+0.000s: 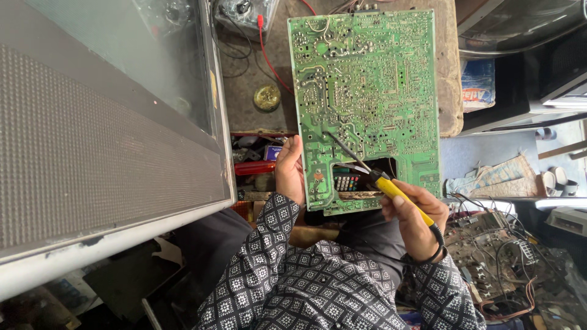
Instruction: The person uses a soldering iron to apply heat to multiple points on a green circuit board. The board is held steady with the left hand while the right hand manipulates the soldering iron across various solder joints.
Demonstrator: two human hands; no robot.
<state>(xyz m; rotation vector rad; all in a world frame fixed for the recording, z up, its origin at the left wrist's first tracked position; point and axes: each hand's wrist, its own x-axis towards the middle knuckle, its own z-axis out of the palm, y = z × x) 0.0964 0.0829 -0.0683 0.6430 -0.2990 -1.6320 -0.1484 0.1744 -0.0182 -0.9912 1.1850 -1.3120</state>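
I see a big green circuit board (367, 98) lying flat on a brown worktop (257, 67). The board is a flat rectangle, shiny, and covered with tiny silver dots and thin pale lines. Its near edge has a dark square notch cut out of it, and a small black thing with rows of buttons (346, 181) shows through the hole.

My right hand (411, 220) is curled tight around a soldering iron (391, 189) — the handle is smooth and yellow, with a black cord running back over my wrist. The thin dark metal tip slants up and left and rests on the green board near its middle.

My left hand (290, 171) grips the board's left edge close to the near corner. The thumb lies on top of the board and the other fingers are hidden under it, so I cannot tell how they are set.

My sleeves are dark cloth with small white diamond shapes. On my left stands a big grey television set (92, 153) with a dotted, bumpy front and smooth glass. A round gold tin (267, 97) sits on the worktop just left of the board, and a red wire (269, 58) curls past it. A heap of tangled wires and old boards (507, 256) lies on my right.
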